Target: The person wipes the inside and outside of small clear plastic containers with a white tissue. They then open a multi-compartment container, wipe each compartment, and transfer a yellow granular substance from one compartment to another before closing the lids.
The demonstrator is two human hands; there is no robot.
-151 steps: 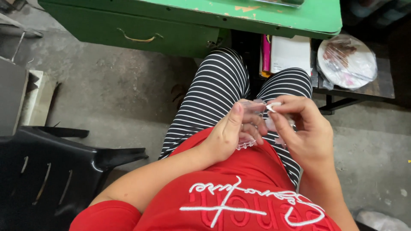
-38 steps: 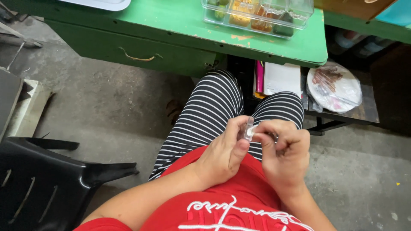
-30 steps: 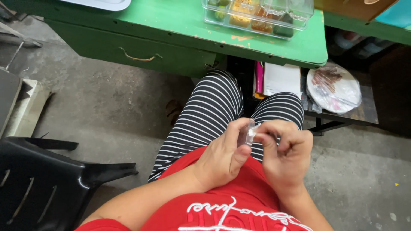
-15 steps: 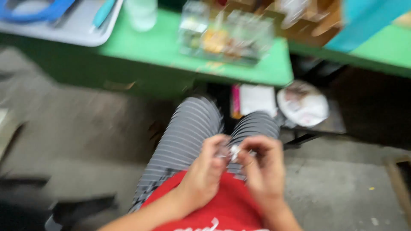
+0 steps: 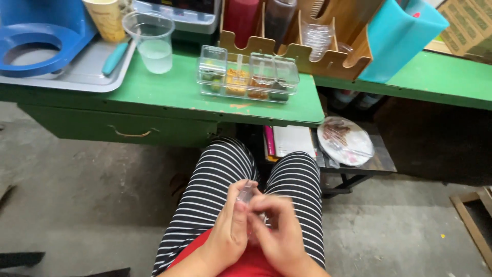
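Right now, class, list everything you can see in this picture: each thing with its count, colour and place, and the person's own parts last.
Table: one, green, across the top, with a drawer below.
Cup: one, clear, on the table by the tray.
Tray: one, grey, top left, bearing a blue ring-shaped thing.
Compartment box: one, clear, table's front edge, holding green, orange and brown bits.
Wooden rack: one, tan, behind the box.
Bin: one, teal, right of the rack.
Plate: one, clear, covered, on a low stand under the table.
Small clear piece: one, in the grip of both hands.
Legs: two, black-and-white stripes.
Left hand; right hand: together over the lap.
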